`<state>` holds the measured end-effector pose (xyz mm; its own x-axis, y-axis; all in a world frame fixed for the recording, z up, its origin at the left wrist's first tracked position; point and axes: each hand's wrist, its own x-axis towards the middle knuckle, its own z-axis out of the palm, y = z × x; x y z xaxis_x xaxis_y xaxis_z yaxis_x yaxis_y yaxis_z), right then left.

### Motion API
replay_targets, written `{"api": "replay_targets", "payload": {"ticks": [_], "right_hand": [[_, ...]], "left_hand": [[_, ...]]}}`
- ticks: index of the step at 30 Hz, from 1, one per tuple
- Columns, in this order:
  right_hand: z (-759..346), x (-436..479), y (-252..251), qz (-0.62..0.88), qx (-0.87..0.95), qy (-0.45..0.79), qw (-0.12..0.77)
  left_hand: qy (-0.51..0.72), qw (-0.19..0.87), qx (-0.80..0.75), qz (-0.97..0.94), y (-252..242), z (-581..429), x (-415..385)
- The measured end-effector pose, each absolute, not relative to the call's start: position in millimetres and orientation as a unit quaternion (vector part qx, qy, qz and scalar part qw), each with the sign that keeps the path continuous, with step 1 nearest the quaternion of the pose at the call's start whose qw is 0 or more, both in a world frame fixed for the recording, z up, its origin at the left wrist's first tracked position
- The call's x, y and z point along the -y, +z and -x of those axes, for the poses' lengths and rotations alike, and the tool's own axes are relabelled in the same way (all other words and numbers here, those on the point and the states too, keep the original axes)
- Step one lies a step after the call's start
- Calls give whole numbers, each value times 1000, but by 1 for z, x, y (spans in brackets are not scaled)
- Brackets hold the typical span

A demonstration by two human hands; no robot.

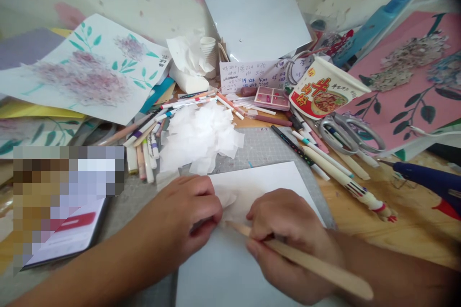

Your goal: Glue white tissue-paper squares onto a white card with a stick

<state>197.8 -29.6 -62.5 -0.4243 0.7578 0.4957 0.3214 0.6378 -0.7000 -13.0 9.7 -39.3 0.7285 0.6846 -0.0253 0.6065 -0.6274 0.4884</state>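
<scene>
A white sheet of paper [223,268] lies before me on a grey cutting mat [259,146]. My right hand [291,240] is closed around a flat wooden craft stick [324,268], its thin tip pointing left toward my other hand. With thumb and fingers curled together, my left hand [194,213] rests over the sheet close to that tip. What it pinches, if anything, is hidden. Beside its fingertips lies a thin, pale piece of tissue paper [228,197]. Just beyond is a heap of white tissue paper squares [198,134].
Markers [147,139] lie left of the heap, a phone [68,244] at the left. On the right are scissors [351,132], a paper noodle cup [326,88], a multicolour pen [345,177] and a blue glue gun [421,177]. Flower pictures [93,67] lean at the left.
</scene>
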Motion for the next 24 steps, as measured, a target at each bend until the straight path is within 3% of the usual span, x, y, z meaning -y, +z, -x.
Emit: {"api": "replay_targets", "payload": {"ticks": [6, 17, 24], "right_hand": [[-201, 24, -58, 402, 731, 358, 420], [-199, 26, -60, 323, 745, 400, 425], [-202, 21, -53, 419, 673, 444, 417]], "left_hand": [[72, 241, -349, -903, -37, 17, -11], [92, 254, -372, -888, -37, 15, -6], [68, 247, -345, -903, -34, 16, -8]]}}
